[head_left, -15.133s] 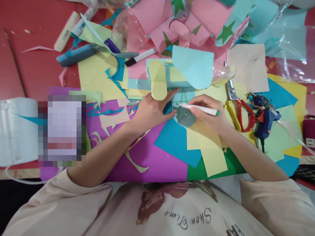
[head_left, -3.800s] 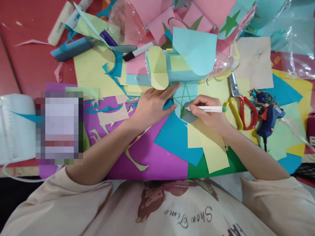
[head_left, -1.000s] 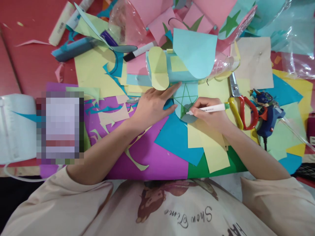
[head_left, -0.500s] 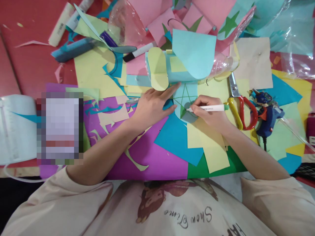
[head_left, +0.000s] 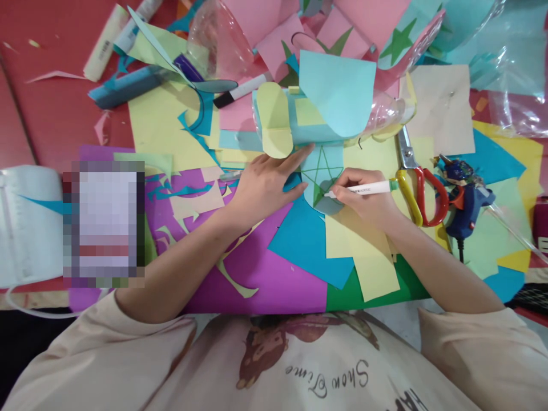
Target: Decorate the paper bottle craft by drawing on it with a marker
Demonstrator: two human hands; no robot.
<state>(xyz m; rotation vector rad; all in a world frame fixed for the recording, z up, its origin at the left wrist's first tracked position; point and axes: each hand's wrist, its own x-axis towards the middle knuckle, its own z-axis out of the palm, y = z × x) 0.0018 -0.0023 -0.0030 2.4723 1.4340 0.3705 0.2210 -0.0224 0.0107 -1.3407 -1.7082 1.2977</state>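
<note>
My right hand (head_left: 363,191) is closed around a white marker (head_left: 370,188) with a green end. Its tip rests on a light blue piece of paper (head_left: 334,155) bearing a green outlined star, whose lower left point is filled in green. My left hand (head_left: 272,182) lies with fingers spread, the index fingertip at the paper's upper left edge and the thumb beside its left side. Just beyond stands a plastic bottle (head_left: 379,114) lying sideways, wrapped in light blue and yellow paper, with a rounded light blue flap (head_left: 338,91) on top.
To the right lie scissors (head_left: 413,171) with red and yellow handles and a blue glue gun (head_left: 464,211). A black-capped marker (head_left: 244,90) and paper scraps are at the back. Purple card (head_left: 265,274) covers the front; a white box-like object (head_left: 32,228) stands at left.
The marker tip has shifted slightly left and down within the star's lower left point. My left hand stays in place.
</note>
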